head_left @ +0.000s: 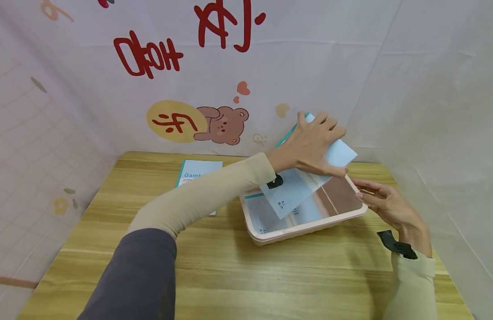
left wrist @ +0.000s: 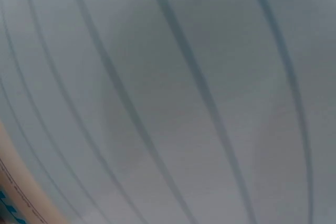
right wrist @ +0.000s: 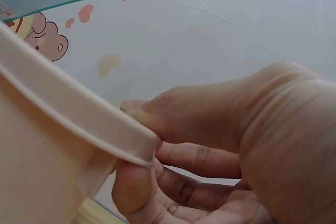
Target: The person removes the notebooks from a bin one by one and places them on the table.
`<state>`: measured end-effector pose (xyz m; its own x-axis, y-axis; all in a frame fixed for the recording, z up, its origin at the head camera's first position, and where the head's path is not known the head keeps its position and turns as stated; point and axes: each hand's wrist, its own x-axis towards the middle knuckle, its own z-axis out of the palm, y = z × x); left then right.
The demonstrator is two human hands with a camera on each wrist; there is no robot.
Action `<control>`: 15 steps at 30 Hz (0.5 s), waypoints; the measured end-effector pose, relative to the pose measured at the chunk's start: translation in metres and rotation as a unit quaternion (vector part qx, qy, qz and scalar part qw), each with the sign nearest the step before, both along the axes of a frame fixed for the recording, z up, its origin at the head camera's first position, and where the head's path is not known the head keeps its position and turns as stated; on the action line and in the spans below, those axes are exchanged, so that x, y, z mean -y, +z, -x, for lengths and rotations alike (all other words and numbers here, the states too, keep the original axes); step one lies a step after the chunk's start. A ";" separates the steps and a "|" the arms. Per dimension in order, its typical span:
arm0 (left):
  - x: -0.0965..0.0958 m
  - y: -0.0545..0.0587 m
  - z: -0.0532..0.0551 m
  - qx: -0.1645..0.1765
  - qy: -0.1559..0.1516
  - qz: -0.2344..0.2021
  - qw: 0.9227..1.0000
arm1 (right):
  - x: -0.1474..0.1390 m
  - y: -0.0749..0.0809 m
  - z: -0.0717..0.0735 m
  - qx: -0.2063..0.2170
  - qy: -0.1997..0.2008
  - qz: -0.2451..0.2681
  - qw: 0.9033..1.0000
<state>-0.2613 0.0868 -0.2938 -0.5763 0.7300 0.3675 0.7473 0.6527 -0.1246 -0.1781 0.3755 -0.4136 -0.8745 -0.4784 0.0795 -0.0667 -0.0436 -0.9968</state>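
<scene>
My left hand (head_left: pixel 312 144) reaches across and grips a pale blue notebook (head_left: pixel 288 201) with a teal spine, thumb on one edge and fingers over the other. The notebook slants over a light pink plastic bin (head_left: pixel 306 226). Ruled lines on a pale page (left wrist: pixel 173 98) fill most of the left wrist view. At the bin's right corner my right hand (head_left: pixel 394 209) pinches the rim (right wrist: pixel 79 106) between thumb and fingers. Inside the bin lies another blue notebook (head_left: pixel 260 213), partly covered by the held one.
Left of the bin another notebook (head_left: pixel 202 166) lies on the wooden table (head_left: pixel 294 275), partly hidden behind my left forearm. A white printed cloth (head_left: pixel 310 75) with a bear and red characters hangs behind the table, and cloth also rises at both sides.
</scene>
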 end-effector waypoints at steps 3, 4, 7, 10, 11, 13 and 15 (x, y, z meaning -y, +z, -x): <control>0.004 0.010 -0.001 -0.005 0.007 -0.006 1.000 | 0.000 0.001 0.000 0.001 -0.002 0.002 1.000; 0.006 0.013 -0.001 -0.008 0.009 -0.008 1.000 | 0.000 0.001 0.000 0.001 -0.004 0.001 1.000; 0.013 0.020 -0.001 -0.018 0.013 -0.021 1.000 | 0.000 0.001 -0.001 0.001 -0.012 -0.008 1.000; 0.021 0.028 0.000 -0.026 0.017 -0.036 0.999 | 0.000 0.002 -0.002 0.001 -0.010 -0.011 1.000; 0.025 0.030 0.000 -0.026 0.018 -0.042 0.999 | 0.000 0.002 -0.002 0.000 -0.008 -0.009 1.000; 0.032 0.035 0.001 -0.026 0.022 -0.055 0.998 | 0.000 0.001 -0.001 -0.002 0.001 -0.004 1.000; 0.041 0.039 0.002 -0.023 0.026 -0.069 0.997 | 0.000 0.001 0.000 -0.004 0.005 0.000 1.000</control>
<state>-0.2630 0.0453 -0.2548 -0.5927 0.6399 0.4892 0.7070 0.7043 -0.0647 -0.1782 0.3753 -0.4127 -0.8689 -0.4875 0.0856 -0.0735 -0.0438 -0.9963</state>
